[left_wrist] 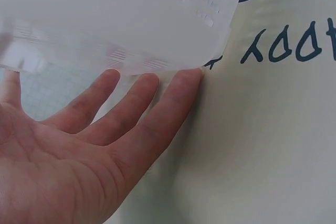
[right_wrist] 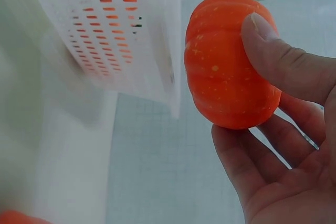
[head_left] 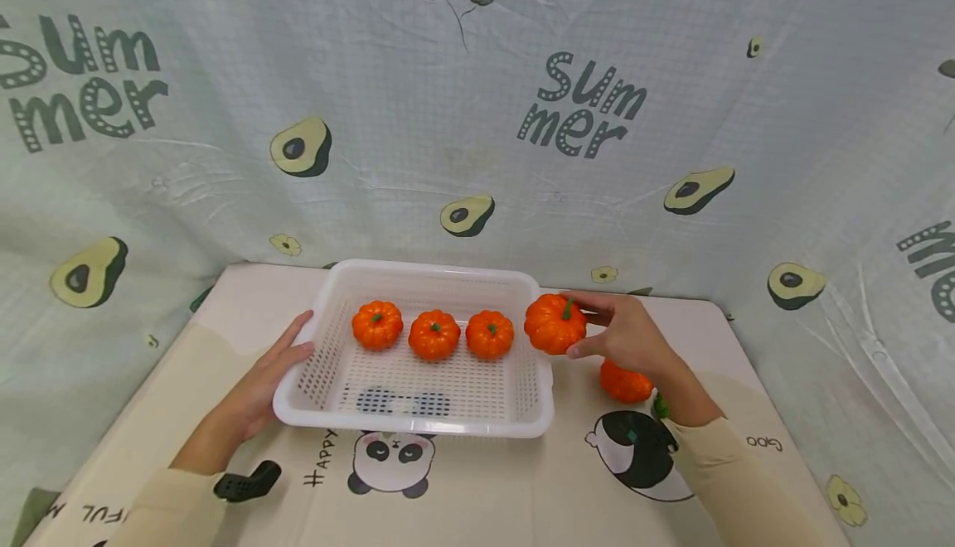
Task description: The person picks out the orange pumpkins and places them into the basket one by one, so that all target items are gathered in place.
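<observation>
A white plastic basket [head_left: 418,428] with slotted walls stands on the table. Inside it, in a row, sit three small orange pumpkins, the left pumpkin [head_left: 376,326], the middle pumpkin [head_left: 434,336] and the right pumpkin [head_left: 490,335]. My left hand [head_left: 270,377] is at the basket's left side; in the left wrist view its fairly straight fingers [left_wrist: 178,98] touch the basket's edge. Just beyond the right rim, my right hand [head_left: 630,333] holds another pumpkin [right_wrist: 231,61] between thumb and fingers. Its green stem shows in the head view.
Another orange pumpkin [head_left: 625,382] lies on the table below my right hand, partly hidden by the wrist. Something green [head_left: 660,406] shows beside the right sleeve. The table cover [head_left: 477,505] carries panda prints. An avocado-print curtain [head_left: 403,116] hangs behind and at both sides.
</observation>
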{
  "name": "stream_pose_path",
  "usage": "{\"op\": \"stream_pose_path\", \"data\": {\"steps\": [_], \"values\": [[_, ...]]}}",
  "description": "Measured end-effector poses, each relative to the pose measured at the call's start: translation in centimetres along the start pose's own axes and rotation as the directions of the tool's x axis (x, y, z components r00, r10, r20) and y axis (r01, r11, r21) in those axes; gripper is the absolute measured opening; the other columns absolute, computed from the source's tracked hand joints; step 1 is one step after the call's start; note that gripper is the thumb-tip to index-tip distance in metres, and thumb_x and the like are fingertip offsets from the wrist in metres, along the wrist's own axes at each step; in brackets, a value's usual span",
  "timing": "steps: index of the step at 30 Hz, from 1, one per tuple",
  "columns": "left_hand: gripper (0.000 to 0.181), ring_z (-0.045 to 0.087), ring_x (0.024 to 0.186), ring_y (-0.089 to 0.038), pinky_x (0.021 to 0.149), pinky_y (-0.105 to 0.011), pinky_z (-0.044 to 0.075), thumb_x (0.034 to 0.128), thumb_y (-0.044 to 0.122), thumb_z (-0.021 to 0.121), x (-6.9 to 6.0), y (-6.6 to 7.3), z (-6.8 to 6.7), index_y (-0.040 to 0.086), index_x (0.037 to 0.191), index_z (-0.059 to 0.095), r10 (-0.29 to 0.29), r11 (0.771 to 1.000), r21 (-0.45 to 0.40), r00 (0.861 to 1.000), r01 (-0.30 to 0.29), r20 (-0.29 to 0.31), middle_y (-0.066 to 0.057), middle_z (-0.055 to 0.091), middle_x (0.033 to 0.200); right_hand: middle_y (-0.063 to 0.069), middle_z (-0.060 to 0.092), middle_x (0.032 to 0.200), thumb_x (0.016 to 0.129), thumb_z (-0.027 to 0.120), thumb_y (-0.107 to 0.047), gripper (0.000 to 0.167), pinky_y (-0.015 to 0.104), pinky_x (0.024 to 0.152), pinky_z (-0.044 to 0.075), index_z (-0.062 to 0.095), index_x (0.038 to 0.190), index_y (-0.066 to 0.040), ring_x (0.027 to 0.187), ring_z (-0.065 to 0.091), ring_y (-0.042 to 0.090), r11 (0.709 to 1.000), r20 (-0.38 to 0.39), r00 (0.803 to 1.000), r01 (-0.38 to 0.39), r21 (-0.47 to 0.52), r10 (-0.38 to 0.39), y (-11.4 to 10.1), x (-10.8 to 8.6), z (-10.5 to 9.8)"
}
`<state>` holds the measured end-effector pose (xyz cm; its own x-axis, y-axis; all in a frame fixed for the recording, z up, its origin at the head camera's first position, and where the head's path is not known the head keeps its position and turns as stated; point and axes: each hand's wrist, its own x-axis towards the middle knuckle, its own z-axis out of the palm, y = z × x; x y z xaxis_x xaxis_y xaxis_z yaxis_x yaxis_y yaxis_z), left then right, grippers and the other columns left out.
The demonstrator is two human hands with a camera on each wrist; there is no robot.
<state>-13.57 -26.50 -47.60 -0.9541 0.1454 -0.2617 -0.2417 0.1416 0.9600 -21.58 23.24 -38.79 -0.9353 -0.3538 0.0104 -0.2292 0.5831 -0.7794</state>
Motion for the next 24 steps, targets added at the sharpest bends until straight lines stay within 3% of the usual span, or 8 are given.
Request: {"op": "stream_pose_path", "data": {"steps": [16,24], "values": [[0.071,0.030,0.148,-0.050,0.103,-0.049,0.055,0.1104,0.048,0.039,0.1,0.1,0.0,0.043,0.166,-0.004,0.001,1.000,-0.009,1.000,-0.001,0.011,-0.017,0.003,0.177,0.007,0.066,0.145,0.071,0.096,-0.014,0.077,0.045,0.101,0.058,0.065,0.143,-0.018,0.130,0.065,0.035,1.000,0.074,0.997,0.010,0.012,-0.010,-1.3,1.8,0.9],[0.071,0.030,0.148,-0.051,0.102,-0.053,0.056,0.1101,0.048,0.040,0.0,0.0,0.0,0.043,0.166,-0.004,-0.001,1.000,-0.011,1.000,0.001,0.006,-0.018,0.003,0.176,0.009,0.067,0.143,0.072,0.096,-0.013,0.076,0.048,0.106,0.055,0.065,0.142,-0.013,0.128,0.067,0.034,0.997,0.119,0.990,0.075,-0.013,-0.073,-2.1,2.7,1.7]]}}
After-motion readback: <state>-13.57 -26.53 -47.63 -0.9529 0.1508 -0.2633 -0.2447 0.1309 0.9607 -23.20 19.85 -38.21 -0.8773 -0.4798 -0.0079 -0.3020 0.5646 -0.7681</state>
